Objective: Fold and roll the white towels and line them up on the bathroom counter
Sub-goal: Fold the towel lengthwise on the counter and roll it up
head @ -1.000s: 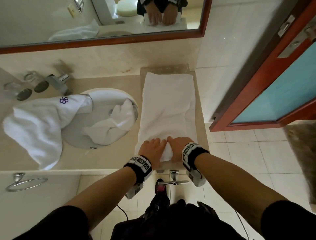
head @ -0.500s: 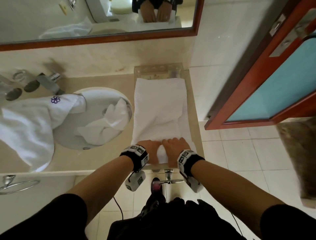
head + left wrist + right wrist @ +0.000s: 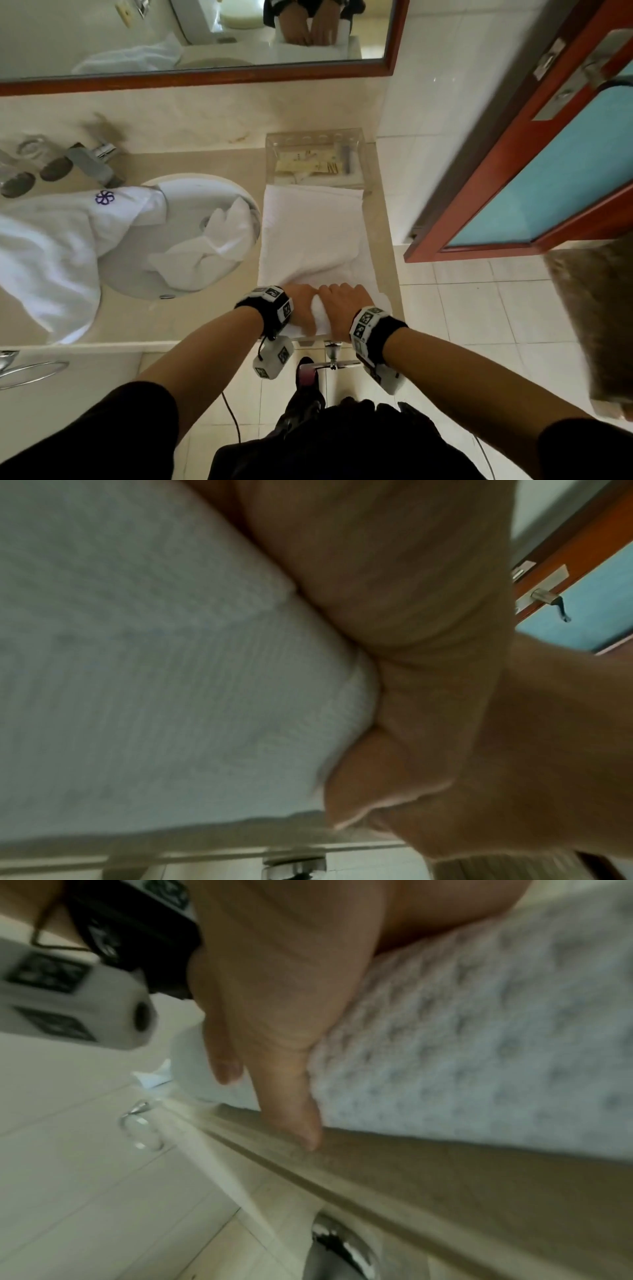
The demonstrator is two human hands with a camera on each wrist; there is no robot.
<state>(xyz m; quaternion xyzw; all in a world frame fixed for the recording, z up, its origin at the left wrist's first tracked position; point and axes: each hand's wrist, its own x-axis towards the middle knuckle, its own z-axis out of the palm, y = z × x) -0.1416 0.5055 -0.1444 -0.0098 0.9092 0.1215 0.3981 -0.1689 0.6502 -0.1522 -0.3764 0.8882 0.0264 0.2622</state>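
A folded white towel (image 3: pixel 310 236) lies lengthwise on the counter (image 3: pixel 212 329) right of the sink. Its near end is wound into a thick roll (image 3: pixel 320 317) at the counter's front edge. My left hand (image 3: pixel 301 303) and right hand (image 3: pixel 344 301) sit side by side on top of that roll, fingers curled over its far side. The left wrist view shows my left hand's thumb and palm (image 3: pixel 394 647) pressed into the towel (image 3: pixel 154 669). In the right wrist view my right thumb (image 3: pixel 294 1091) points down beside the towel (image 3: pixel 479 1042), at the counter's edge (image 3: pixel 428 1172).
A large white towel with a purple logo (image 3: pixel 48 246) is draped over the left counter and the sink rim. A small crumpled towel (image 3: pixel 209 246) lies in the basin (image 3: pixel 137 267). A clear amenity tray (image 3: pixel 315 161) stands behind the folded towel. Faucet (image 3: pixel 92 161), glasses (image 3: pixel 24 161), door (image 3: pixel 534 178) at right.
The roll under my hands has grown. The towel's far end has drawn toward me, uncovering the clear amenity tray behind it.
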